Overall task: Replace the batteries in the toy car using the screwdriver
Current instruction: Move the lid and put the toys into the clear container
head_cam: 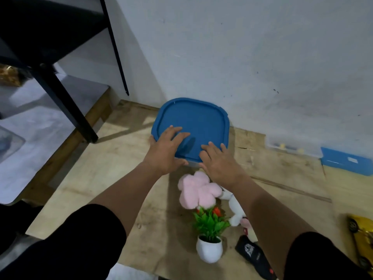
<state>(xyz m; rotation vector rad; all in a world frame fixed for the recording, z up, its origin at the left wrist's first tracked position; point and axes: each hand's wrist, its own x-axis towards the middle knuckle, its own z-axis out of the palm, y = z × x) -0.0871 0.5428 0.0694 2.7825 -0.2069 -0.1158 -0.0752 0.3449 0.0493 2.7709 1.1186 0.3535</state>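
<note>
2 hands, blue lid, toy car

A pale, scuffed wall with small dark marks rises behind a light wooden board laid flat as the work surface. To the left stands a dark metal frame with a slanting black leg, over a grey shelf edged in wood. The light is dim and cool, throwing soft shadows across the board.
</note>
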